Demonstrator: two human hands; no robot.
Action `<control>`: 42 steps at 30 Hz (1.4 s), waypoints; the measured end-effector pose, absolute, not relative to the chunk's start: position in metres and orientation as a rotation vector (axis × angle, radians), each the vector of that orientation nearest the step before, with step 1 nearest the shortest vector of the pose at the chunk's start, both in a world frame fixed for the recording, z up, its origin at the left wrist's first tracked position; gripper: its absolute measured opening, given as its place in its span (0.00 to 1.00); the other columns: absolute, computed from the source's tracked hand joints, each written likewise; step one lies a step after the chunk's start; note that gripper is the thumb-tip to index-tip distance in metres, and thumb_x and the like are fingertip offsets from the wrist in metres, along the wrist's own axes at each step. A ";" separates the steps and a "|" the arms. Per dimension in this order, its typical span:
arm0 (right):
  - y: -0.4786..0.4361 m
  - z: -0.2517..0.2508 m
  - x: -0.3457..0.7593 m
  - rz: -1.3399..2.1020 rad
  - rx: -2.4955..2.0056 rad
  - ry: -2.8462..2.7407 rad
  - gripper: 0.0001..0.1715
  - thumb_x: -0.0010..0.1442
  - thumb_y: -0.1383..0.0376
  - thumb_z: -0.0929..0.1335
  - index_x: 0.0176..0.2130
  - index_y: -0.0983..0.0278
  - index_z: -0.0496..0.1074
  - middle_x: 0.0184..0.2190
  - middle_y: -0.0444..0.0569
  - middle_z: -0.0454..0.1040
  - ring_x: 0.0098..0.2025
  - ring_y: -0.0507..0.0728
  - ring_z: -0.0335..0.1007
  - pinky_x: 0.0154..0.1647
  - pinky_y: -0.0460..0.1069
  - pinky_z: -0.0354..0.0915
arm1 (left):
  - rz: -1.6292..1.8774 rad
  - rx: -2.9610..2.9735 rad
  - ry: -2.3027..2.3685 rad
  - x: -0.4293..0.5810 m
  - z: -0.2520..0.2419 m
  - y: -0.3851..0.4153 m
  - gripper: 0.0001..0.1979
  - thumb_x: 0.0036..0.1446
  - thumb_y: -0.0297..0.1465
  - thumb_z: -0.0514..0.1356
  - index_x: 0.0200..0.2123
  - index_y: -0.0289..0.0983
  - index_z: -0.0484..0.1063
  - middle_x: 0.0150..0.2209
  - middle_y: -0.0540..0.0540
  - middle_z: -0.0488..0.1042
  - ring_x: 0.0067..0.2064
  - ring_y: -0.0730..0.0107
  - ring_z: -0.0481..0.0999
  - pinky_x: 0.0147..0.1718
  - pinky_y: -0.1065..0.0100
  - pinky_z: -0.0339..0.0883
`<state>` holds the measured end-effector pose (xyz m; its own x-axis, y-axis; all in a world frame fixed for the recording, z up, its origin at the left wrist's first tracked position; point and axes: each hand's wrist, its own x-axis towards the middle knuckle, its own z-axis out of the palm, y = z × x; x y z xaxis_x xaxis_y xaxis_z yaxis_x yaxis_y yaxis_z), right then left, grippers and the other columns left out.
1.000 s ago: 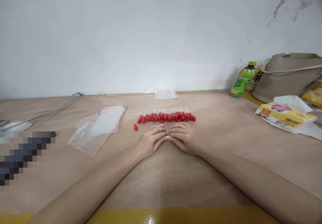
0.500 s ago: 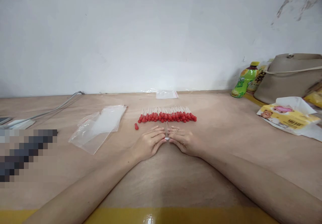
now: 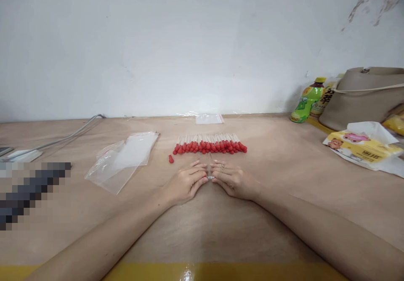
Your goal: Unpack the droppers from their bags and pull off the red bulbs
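Observation:
A row of several droppers with red rubber bulbs point(image 3: 210, 147) lies on the wooden table point(image 3: 284, 176). One loose red bulb point(image 3: 171, 159) sits just left of the row. My left hand point(image 3: 186, 182) and my right hand point(image 3: 232, 179) rest on the table right in front of the row. Their fingers are stretched and pressed together, and the fingertips meet on a thin clear tube point(image 3: 210, 160) that lies between them, pointing at the row. The near end of the tube is pinched between the fingertips of both hands.
Clear zip bags point(image 3: 121, 161) lie at the left, and another small bag point(image 3: 208, 118) by the wall. A grey cable point(image 3: 63, 138) runs at the far left. At the right stand a green bottle point(image 3: 306, 100), a beige bag point(image 3: 362, 96) and a tissue pack point(image 3: 362, 146).
Both hands have slid a little toward me, away from the row of droppers, with the clear tube still between their fingertips.

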<state>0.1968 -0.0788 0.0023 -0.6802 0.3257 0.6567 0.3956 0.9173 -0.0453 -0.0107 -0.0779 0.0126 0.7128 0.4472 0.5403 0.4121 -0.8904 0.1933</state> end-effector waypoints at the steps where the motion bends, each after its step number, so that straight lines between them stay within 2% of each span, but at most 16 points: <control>1: -0.079 0.003 0.197 -0.145 -0.511 -2.374 0.12 0.61 0.68 0.59 0.41 0.66 0.69 0.43 0.54 0.73 0.49 0.54 0.67 0.57 0.53 0.61 | 0.917 2.843 0.719 -0.011 0.013 -0.078 0.10 0.60 0.27 0.50 0.40 0.35 0.70 0.40 0.44 0.75 0.47 0.68 0.72 0.55 0.57 0.60; 16: -0.080 0.003 0.198 -0.403 -0.393 -2.273 0.09 0.59 0.71 0.63 0.39 0.71 0.70 0.39 0.56 0.75 0.49 0.56 0.67 0.57 0.54 0.62 | 0.906 2.790 0.741 -0.017 0.009 -0.078 0.11 0.60 0.28 0.50 0.41 0.34 0.70 0.40 0.44 0.75 0.49 0.67 0.71 0.55 0.59 0.61; 33: -0.074 -0.009 0.209 -0.310 -0.393 -2.219 0.11 0.57 0.73 0.64 0.41 0.69 0.70 0.42 0.55 0.74 0.50 0.56 0.66 0.55 0.55 0.63 | 0.941 2.830 0.775 -0.032 0.006 -0.074 0.10 0.60 0.27 0.50 0.41 0.35 0.70 0.44 0.43 0.74 0.51 0.66 0.70 0.52 0.61 0.63; 35: -0.071 -0.010 0.215 -0.277 -0.511 -2.158 0.11 0.57 0.72 0.63 0.41 0.67 0.71 0.40 0.52 0.75 0.47 0.56 0.69 0.51 0.54 0.65 | 1.038 2.841 0.847 -0.039 0.008 -0.073 0.09 0.60 0.27 0.51 0.38 0.35 0.70 0.44 0.43 0.73 0.50 0.65 0.69 0.51 0.61 0.64; 37: -0.069 -0.010 0.218 -0.246 -0.712 -2.095 0.10 0.58 0.69 0.64 0.40 0.64 0.72 0.35 0.49 0.76 0.38 0.54 0.71 0.42 0.51 0.69 | 1.157 2.844 0.933 -0.044 0.012 -0.071 0.08 0.59 0.28 0.52 0.37 0.35 0.71 0.42 0.43 0.73 0.46 0.66 0.71 0.46 0.63 0.67; 39: -0.067 -0.010 0.218 -0.240 -0.906 -2.065 0.11 0.59 0.66 0.63 0.40 0.62 0.73 0.27 0.47 0.74 0.30 0.53 0.69 0.33 0.49 0.67 | 1.278 2.799 1.072 -0.049 0.017 -0.066 0.08 0.58 0.29 0.53 0.37 0.37 0.72 0.37 0.45 0.72 0.38 0.70 0.72 0.38 0.67 0.68; 42: -0.063 -0.009 0.214 -0.237 -1.073 -2.054 0.14 0.60 0.65 0.61 0.42 0.64 0.72 0.23 0.47 0.68 0.27 0.53 0.64 0.30 0.48 0.62 | 1.395 2.625 1.435 -0.059 0.023 -0.055 0.10 0.59 0.32 0.52 0.38 0.37 0.72 0.32 0.46 0.68 0.34 0.70 0.69 0.34 0.68 0.66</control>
<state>0.2137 -0.0632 -0.0089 -0.3300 0.6121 0.7186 0.7594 0.6244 -0.1831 -0.0592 -0.0553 0.0232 0.2698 0.6199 0.7368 0.7540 -0.6119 0.2387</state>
